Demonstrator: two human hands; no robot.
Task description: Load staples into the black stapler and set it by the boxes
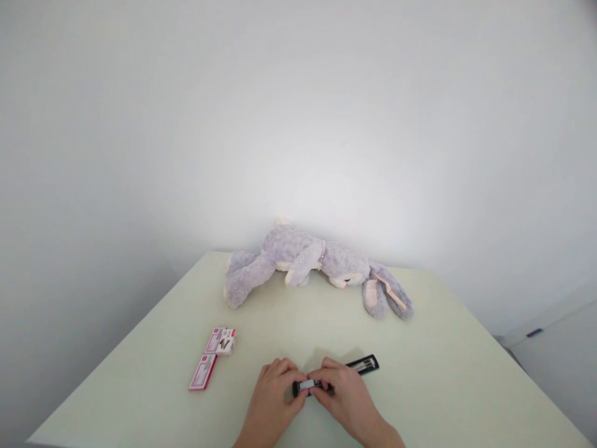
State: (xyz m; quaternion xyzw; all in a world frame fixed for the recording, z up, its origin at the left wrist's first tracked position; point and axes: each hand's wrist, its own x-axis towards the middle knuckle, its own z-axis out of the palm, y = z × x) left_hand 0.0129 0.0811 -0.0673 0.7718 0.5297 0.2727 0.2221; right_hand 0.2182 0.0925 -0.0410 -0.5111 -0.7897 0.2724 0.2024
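Both hands are low over the near edge of the table [466, 348], wrists angled inward, knuckles up. The left hand [275, 398] pinches the near end of a black stapler [336, 375] with curled fingers; the right hand [347, 398] closes on its middle, thumb and fingers meeting the left. The stapler lies flat on the table, its far end poking out past the right hand. Off to the left, two red-and-white staple boxes [212, 358] sit close together. Further back, a grey plush bunny [312, 261] sprawls on its side against the wall.
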